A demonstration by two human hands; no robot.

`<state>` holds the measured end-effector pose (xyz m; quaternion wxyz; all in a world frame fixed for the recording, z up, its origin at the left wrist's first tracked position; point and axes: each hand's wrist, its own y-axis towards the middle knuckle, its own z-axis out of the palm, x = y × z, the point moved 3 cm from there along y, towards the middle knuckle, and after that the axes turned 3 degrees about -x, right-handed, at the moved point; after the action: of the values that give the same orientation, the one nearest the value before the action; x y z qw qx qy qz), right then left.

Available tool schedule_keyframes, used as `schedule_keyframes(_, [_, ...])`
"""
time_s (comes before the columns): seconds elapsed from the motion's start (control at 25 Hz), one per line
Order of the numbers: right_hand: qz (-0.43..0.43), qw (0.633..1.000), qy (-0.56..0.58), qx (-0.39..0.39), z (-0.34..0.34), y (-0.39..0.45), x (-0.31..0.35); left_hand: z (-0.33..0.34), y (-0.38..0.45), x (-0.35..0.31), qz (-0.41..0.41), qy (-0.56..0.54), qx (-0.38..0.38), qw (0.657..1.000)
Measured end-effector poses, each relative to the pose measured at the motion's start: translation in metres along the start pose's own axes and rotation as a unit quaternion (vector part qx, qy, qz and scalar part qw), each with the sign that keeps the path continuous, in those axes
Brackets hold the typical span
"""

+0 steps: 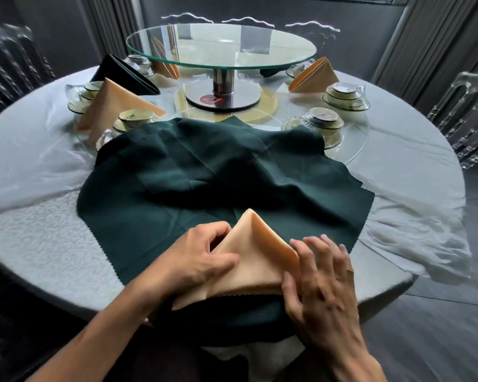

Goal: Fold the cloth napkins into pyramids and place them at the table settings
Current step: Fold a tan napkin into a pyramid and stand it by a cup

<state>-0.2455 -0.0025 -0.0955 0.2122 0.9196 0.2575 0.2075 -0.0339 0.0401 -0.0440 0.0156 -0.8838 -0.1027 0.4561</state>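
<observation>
Peach napkin (255, 260): folded to a peaked triangle at the near edge of the table, its point aimed away from you, lying on the dark green cloth.
Left hand (202, 260): your fingers are curled and pinching the napkin's left slope, thumb pressed on its face.
Right hand (319, 277): your fingers lie spread over the right slope, thumb hooked at the lower right corner (blurred, so how firmly you hold it cannot be told).
Dark green cloth (204, 172): spread open and rumpled beneath the napkin, its zigzag hem hanging over the near edge; its far side overlaps the glass ring.
Table (39, 230): round, under a pale patterned tablecloth, with clear plastic film (414, 232) bunched at the right and left.
Wrapped dish sets (316, 124): stacked bowls in plastic, standing round the glass ring on both sides.
Finished pyramids: a peach one (113, 106) left beside a dish set, a dark one (124, 75) just behind it, another peach one (315, 75) far right, and one more (163, 60) seen behind the turntable glass.
Glass turntable (221, 48): a round top on a metal post (223, 81) at the table's centre.
Clear chairs (464, 117): ranged round the far and right sides.
</observation>
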Motion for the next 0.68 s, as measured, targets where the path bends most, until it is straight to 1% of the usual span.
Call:
schedule_keyframes(0.04, [0.002, 0.998, 0.055, -0.029, -0.016, 0.002, 0.014, 0.003, -0.008, -0.01, 0.048, 0.013, -0.027, 0.998])
schedule_keyframes(0.08, [0.018, 0.991, 0.131, -0.025, -0.03, 0.005, 0.03, 0.007, -0.017, -0.019, 0.103, 0.045, -0.064, 0.992])
schedule_keyframes(0.12, [0.051, 0.973, 0.224, 0.012, -0.041, 0.01, 0.045, 0.011, -0.025, -0.029, 0.158, 0.082, -0.109, 0.978])
schedule_keyframes(0.16, [0.09, 0.941, 0.322, 0.057, -0.046, 0.013, 0.056, 0.015, -0.033, -0.037, 0.204, 0.111, -0.155, 0.96])
schedule_keyframes(0.2, [0.129, 0.899, 0.411, 0.081, -0.047, 0.016, 0.063, 0.018, -0.038, -0.044, 0.235, 0.12, -0.183, 0.947])
schedule_keyframes(0.24, [0.155, 0.863, 0.474, 0.082, -0.046, 0.019, 0.065, 0.021, -0.04, -0.046, 0.249, 0.113, -0.186, 0.944])
schedule_keyframes(0.28, [0.172, 0.842, 0.507, 0.068, -0.044, 0.023, 0.062, 0.023, -0.039, -0.045, 0.249, 0.096, -0.159, 0.951])
schedule_keyframes(0.32, [0.181, 0.837, 0.515, 0.05, -0.042, 0.029, 0.058, 0.025, -0.037, -0.043, 0.245, 0.078, -0.121, 0.959])
schedule_keyframes(0.36, [0.174, 0.847, 0.5, 0.035, -0.041, 0.035, 0.053, 0.027, -0.036, -0.04, 0.247, 0.068, -0.098, 0.962])
schedule_keyframes(0.4, [0.159, 0.863, 0.478, 0.033, -0.039, 0.04, 0.047, 0.027, -0.037, -0.039, 0.261, 0.064, -0.109, 0.957])
schedule_keyframes(0.44, [0.141, 0.875, 0.462, 0.042, -0.038, 0.046, 0.041, 0.024, -0.039, -0.038, 0.279, 0.068, -0.155, 0.945])
schedule_keyframes(0.48, [0.123, 0.881, 0.454, 0.062, -0.039, 0.052, 0.036, 0.017, -0.04, -0.036, 0.295, 0.077, -0.229, 0.924])
schedule_keyframes(0.52, [0.104, 0.882, 0.452, 0.088, -0.041, 0.058, 0.032, 0.008, -0.04, -0.031, 0.296, 0.091, -0.296, 0.904])
schedule_keyframes(0.56, [0.085, 0.88, 0.453, 0.116, -0.044, 0.065, 0.027, -0.002, -0.039, -0.026, 0.28, 0.114, -0.33, 0.895])
schedule_keyframes(0.6, [0.07, 0.873, 0.461, 0.145, -0.048, 0.071, 0.023, -0.01, -0.034, -0.021, 0.251, 0.127, -0.315, 0.906])
schedule_keyframes(0.64, [0.062, 0.859, 0.478, 0.174, -0.051, 0.078, 0.02, -0.014, -0.027, -0.011, 0.215, 0.111, -0.253, 0.937])
schedule_keyframes(0.68, [0.057, 0.841, 0.497, 0.206, -0.054, 0.085, 0.017, -0.014, -0.022, -0.003, 0.171, 0.04, -0.149, 0.973])
